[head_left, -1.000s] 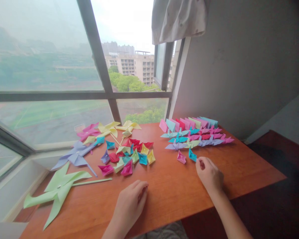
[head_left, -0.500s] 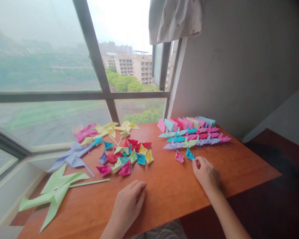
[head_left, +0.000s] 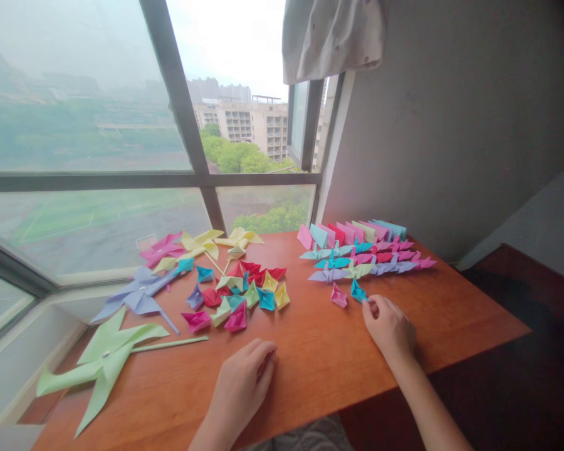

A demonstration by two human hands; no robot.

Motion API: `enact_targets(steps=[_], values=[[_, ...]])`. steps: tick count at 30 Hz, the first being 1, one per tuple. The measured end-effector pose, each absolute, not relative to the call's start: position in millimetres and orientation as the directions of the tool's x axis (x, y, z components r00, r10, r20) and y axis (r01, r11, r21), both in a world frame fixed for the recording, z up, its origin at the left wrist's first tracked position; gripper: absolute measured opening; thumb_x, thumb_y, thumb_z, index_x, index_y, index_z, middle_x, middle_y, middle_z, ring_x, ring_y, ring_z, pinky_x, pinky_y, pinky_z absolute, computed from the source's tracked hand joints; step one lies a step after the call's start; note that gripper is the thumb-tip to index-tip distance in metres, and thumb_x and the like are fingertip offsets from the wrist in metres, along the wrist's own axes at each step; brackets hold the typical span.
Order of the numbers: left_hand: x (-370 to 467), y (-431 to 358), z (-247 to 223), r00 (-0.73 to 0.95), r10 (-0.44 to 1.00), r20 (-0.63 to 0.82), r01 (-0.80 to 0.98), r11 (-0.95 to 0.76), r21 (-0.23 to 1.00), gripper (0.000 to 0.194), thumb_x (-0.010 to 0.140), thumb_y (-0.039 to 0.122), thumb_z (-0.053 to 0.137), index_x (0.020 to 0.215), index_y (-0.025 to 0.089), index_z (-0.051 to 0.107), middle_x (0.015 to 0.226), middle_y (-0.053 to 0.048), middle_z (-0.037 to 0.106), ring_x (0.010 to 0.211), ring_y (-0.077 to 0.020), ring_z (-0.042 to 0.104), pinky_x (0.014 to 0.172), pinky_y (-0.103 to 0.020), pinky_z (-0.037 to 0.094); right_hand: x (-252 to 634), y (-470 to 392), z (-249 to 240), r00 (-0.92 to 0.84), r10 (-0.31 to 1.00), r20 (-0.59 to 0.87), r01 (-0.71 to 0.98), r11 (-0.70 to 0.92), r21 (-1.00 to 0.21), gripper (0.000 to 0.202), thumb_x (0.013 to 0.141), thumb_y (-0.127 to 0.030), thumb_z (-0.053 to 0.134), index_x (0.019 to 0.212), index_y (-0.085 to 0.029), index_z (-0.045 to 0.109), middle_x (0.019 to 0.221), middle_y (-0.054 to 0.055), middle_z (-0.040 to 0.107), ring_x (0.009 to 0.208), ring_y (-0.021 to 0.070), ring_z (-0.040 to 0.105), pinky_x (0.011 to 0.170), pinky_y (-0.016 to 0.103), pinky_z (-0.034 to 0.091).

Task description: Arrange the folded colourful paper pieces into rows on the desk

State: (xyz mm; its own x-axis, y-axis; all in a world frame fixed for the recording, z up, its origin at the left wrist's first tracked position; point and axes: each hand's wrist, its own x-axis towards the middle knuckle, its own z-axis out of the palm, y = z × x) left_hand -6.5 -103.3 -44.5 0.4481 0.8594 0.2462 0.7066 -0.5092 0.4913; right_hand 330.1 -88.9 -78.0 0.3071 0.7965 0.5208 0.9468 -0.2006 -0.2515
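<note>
My right hand is closed in a pinch at the near right tip of a blue paper boat, which sits on the table. Just left of it lies a pink paper boat. My left hand rests near the table's front edge, its fingers curled together and nothing showing in them. Beyond that hand is a loose cluster of paper boats in several colours, among them a magenta boat and a yellow boat.
Paper pinwheels lie along the left, including a green pinwheel and a purple pinwheel. Rows of folded paper cranes line the back right, with upright folded papers behind them. A window borders the wooden table.
</note>
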Motion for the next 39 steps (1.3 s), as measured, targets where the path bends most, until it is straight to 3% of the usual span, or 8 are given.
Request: enact_targets(steps=[7,12,16,21,27,39], values=[[-7,-102,-45,0.449,0.861,0.237,0.712,-0.506,0.487,0.018,0.093,0.019,0.045,0.096,0.024,0.062,0.086,-0.003,0.069,0.078,-0.0181,0.068,0.068,-0.025,0.05,331,-89,-79,0.301,0.749,0.59,0.944,-0.146,-0.296,0.025,0.091,-0.034,0.05,0.103,-0.019,0.065,0.089,0.006,0.072,0.074,0.0175,0.065,0.064,0.026,0.041],[-6,-103,-43,0.45,0.867,0.214,0.717,-0.494,0.492,0.019,0.093,0.019,0.045,0.096,0.024,0.062,0.086,-0.002,0.068,0.077,-0.0187,0.068,0.068,-0.026,0.051,327,-93,-78,0.147,0.724,0.674,0.961,0.057,-0.271,0.024,0.095,-0.031,0.048,0.097,-0.018,0.068,0.091,0.007,0.073,0.075,0.0163,0.067,0.07,0.025,0.046],[-6,-103,-41,0.445,0.867,0.224,0.711,-0.495,0.5,0.019,0.092,0.02,0.046,0.095,0.024,0.064,0.085,-0.003,0.069,0.076,-0.0187,0.067,0.067,-0.026,0.051,313,-92,-78,0.023,0.785,0.619,0.949,0.177,-0.26,0.024,0.095,-0.032,0.048,0.102,-0.02,0.068,0.084,0.005,0.071,0.072,0.0161,0.066,0.068,0.025,0.046],[-6,-104,-41,0.446,0.855,0.265,0.692,-0.517,0.503,0.019,0.091,0.02,0.046,0.094,0.024,0.064,0.084,-0.003,0.069,0.074,-0.0176,0.067,0.066,-0.024,0.051,298,-80,-81,0.034,0.826,0.562,0.951,0.146,-0.272,0.027,0.094,-0.031,0.046,0.107,-0.019,0.066,0.081,0.004,0.069,0.067,0.0157,0.064,0.062,0.025,0.045],[-6,-103,-43,0.45,0.859,0.244,0.713,-0.51,0.482,0.019,0.092,0.021,0.045,0.095,0.024,0.063,0.083,-0.003,0.068,0.074,-0.018,0.067,0.065,-0.025,0.05,299,-76,-82,-0.015,0.804,0.594,0.945,0.205,-0.254,0.022,0.095,-0.024,0.043,0.095,-0.02,0.065,0.084,0.005,0.069,0.075,0.0167,0.064,0.068,0.026,0.047],[-6,-103,-43,0.444,0.871,0.208,0.714,-0.485,0.505,0.018,0.093,0.02,0.044,0.096,0.024,0.062,0.085,-0.002,0.067,0.076,-0.0181,0.067,0.067,-0.026,0.05,296,-82,-81,-0.016,0.794,0.608,0.925,0.243,-0.293,0.022,0.097,-0.025,0.043,0.094,-0.019,0.064,0.082,0.005,0.067,0.071,0.0164,0.063,0.07,0.027,0.048]])
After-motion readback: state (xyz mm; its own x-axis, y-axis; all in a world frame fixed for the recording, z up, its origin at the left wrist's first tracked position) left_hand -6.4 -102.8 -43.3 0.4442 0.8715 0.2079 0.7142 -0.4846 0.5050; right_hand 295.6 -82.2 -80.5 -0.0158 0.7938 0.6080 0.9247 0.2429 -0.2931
